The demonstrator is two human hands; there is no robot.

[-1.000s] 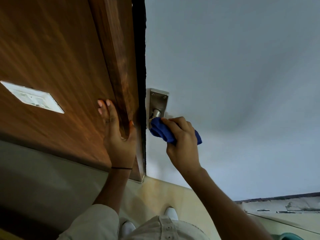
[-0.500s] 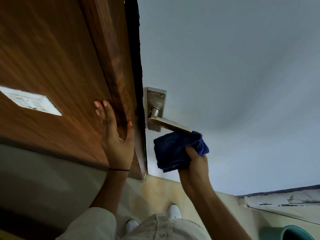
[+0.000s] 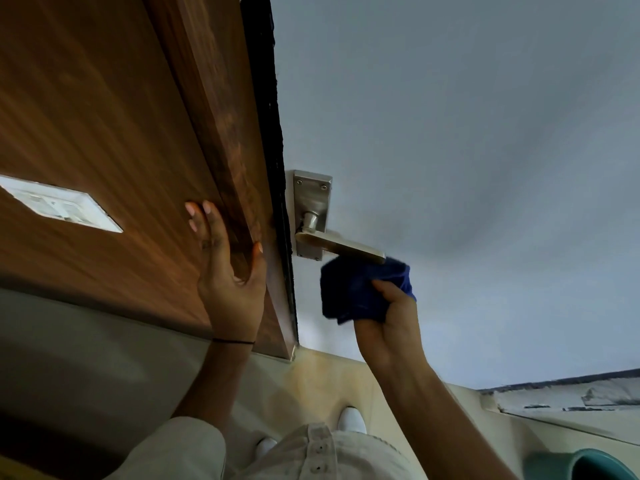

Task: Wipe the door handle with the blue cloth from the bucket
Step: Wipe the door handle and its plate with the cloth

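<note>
1. Since a second ago the right hand [image 3: 388, 327] has slid off the door handle [image 3: 341, 247]; then it was wrapped over the lever with the cloth, and now it sits just below the lever's free end.
2. The right hand's fingers are closed around the bunched blue cloth [image 3: 356, 292], whose top edge touches the underside of the lever near its tip.
3. The lever lies bare along its length, jutting from its metal backplate [image 3: 311, 199] on the pale door [image 3: 467, 150].
4. The left hand [image 3: 228, 271] lies flat and spread on the wooden frame [image 3: 214, 133], fingers apart, thumb toward the dark edge, holding nothing.
5. A white switch plate [image 3: 59, 206] sits on the wood panel to the left.
6. A teal bucket rim [image 3: 588, 465] shows at the lower right corner, well apart from the cloth.
</note>
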